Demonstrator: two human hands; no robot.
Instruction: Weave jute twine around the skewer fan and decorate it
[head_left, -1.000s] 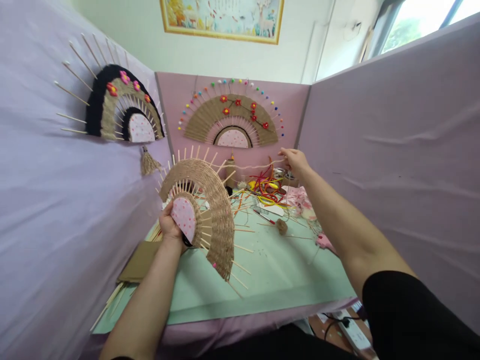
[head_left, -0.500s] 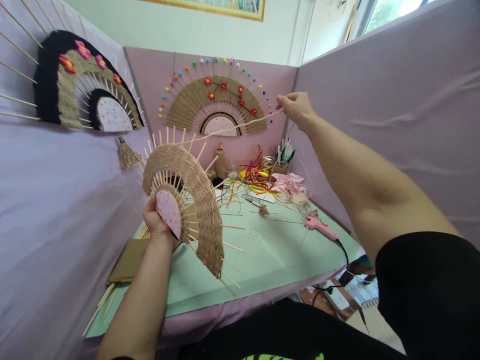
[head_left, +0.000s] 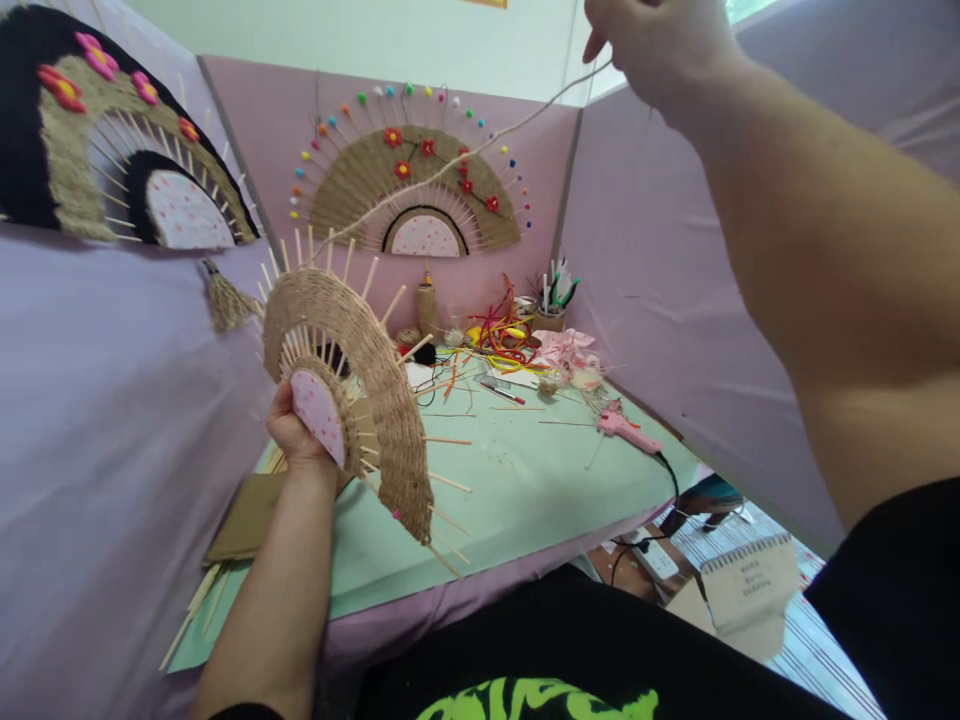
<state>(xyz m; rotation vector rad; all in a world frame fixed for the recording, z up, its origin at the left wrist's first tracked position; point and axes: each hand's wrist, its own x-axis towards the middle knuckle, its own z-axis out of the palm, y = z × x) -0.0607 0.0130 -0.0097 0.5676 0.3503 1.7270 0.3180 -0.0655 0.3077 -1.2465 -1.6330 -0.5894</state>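
Note:
A woven fan (head_left: 391,400) of tan twine on wooden sticks is held tilted above the table. My left hand (head_left: 298,432) is closed on its base, a half-round (head_left: 318,408) of pink spotted cloth. From the fan's upper edge a pale twine (head_left: 457,163) runs up and to the right, slightly slack. Its far end meets my right hand (head_left: 660,45), raised at the top edge of the view with fingers closed on it. Part of that hand is cut off by the frame.
A pink glue gun (head_left: 628,430) lies on the green tabletop (head_left: 495,500) at right. Behind are a pile of coloured pipe cleaners (head_left: 506,340) and a cup (head_left: 549,320) of tools. Finished fans (head_left: 352,195) hang on the partitions. A folded brown cloth (head_left: 244,520) lies at left.
My right hand has risen up and to the right, drawing the twine higher and longer. The fan in my left hand stays nearly in place while the view has shifted slightly.

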